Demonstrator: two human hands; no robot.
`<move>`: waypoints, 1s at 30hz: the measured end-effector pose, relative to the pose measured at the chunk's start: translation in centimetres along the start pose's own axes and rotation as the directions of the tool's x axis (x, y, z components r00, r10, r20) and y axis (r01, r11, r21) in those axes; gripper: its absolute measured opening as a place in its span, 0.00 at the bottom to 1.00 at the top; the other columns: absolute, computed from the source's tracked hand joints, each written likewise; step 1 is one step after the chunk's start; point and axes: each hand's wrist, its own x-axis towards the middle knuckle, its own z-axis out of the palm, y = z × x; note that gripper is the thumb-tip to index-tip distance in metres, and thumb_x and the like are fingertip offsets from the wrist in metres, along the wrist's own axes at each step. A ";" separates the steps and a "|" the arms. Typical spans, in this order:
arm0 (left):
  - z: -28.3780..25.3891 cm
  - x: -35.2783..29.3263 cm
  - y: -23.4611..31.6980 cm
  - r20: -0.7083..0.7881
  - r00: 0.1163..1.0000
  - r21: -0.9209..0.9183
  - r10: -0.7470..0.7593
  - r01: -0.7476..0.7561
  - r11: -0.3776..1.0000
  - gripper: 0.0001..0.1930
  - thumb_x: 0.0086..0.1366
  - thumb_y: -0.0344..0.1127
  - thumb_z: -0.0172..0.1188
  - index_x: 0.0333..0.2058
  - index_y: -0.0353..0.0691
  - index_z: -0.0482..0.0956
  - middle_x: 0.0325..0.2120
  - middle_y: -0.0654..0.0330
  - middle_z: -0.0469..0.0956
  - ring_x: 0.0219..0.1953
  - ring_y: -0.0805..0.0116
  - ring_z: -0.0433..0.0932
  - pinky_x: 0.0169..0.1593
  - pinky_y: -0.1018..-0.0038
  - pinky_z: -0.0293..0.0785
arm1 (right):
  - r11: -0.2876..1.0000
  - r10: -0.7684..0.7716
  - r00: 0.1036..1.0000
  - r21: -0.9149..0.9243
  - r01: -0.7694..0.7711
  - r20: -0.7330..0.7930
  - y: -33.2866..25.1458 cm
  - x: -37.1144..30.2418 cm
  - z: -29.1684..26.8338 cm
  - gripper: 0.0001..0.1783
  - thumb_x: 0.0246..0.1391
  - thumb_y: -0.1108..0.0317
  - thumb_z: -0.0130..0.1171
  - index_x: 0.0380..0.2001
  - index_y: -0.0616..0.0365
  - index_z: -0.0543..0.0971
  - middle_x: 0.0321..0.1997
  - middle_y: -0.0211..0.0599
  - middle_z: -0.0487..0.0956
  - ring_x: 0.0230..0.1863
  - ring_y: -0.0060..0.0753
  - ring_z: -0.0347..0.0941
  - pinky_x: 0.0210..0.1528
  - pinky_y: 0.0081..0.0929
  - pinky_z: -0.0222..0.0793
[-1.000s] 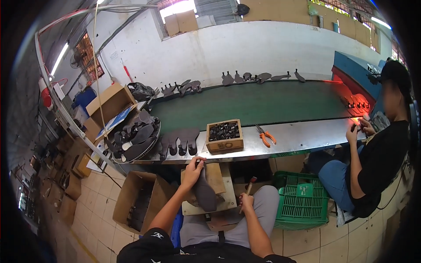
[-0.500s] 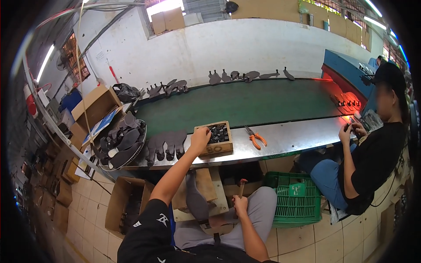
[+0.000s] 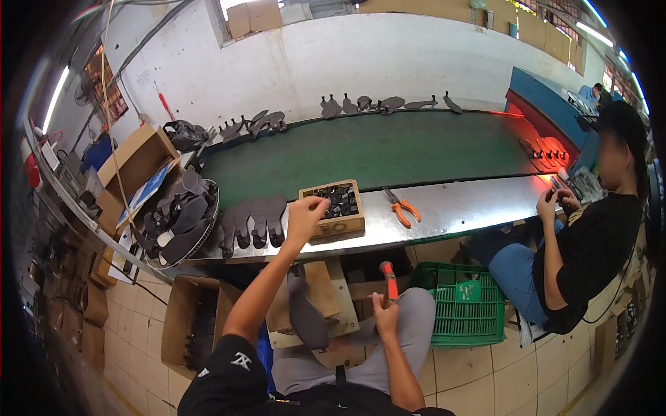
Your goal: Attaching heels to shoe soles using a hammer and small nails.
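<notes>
My left hand [image 3: 305,220] is over the near left corner of a small wooden box [image 3: 341,227] filled with small black pieces [image 3: 341,200]. Its fingers are pinched together; whatever they hold is too small to make out. Above my thigh, my right hand [image 3: 386,317] grips a hammer [image 3: 390,281] with its red-orange upper part raised. Between my knees, a dark grey shoe sole [image 3: 305,310] leans lengthwise on a wooden block [image 3: 326,295], apart from both hands.
Orange-handled pliers [image 3: 402,209] and several dark soles [image 3: 257,216] lie on the metal ledge beside a green conveyor belt [image 3: 361,149]. A basket of soles [image 3: 184,232] stands left. A green crate [image 3: 465,305] and a seated co-worker [image 3: 590,243] are at right.
My left hand has drawn back slightly from the pieces, its fingers now pinched at the box edge. The hammer in my right hand has turned, showing its red-orange part. The whole view has shifted slightly.
</notes>
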 end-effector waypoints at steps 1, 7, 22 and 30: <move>-0.9 -1.9 2.5 0.140 0.978 -0.271 -0.154 0.187 0.944 0.11 0.64 0.37 0.61 0.35 0.33 0.84 0.30 0.59 0.83 0.28 0.70 0.81 0.30 0.77 0.73 | 0.997 -0.030 0.999 0.067 0.028 0.021 -2.4 -0.4 -0.8 0.12 0.60 0.63 0.62 0.33 0.63 0.85 0.20 0.25 0.76 0.22 0.16 0.68 0.25 0.21 0.63; -6.7 -12.5 9.5 0.286 0.948 -0.677 -0.140 0.303 0.671 0.10 0.68 0.33 0.58 0.38 0.30 0.82 0.29 0.60 0.82 0.29 0.77 0.78 0.30 0.82 0.72 | 0.978 -0.083 0.978 0.206 0.043 0.189 -16.4 -2.9 -1.1 0.14 0.61 0.66 0.61 0.47 0.62 0.80 0.29 0.31 0.82 0.17 0.10 0.64 0.19 0.12 0.58; -12.6 -18.4 8.8 0.328 0.937 -0.809 -0.122 0.345 0.475 0.06 0.66 0.27 0.60 0.34 0.29 0.80 0.30 0.58 0.78 0.30 0.75 0.78 0.33 0.80 0.74 | 0.981 -0.185 0.808 0.159 0.114 0.560 -27.6 -7.6 4.6 0.16 0.50 0.75 0.70 0.43 0.64 0.81 0.37 0.36 0.84 0.24 0.09 0.65 0.24 0.11 0.58; -9.8 -15.2 0.7 -0.030 0.998 -0.201 -0.052 0.045 0.979 0.16 0.59 0.39 0.69 0.41 0.36 0.81 0.35 0.58 0.81 0.38 0.64 0.79 0.43 0.71 0.73 | 0.953 -0.218 0.802 -0.056 0.298 0.556 -26.1 -4.2 7.4 0.10 0.53 0.73 0.66 0.38 0.66 0.82 0.33 0.36 0.83 0.26 0.14 0.73 0.25 0.13 0.67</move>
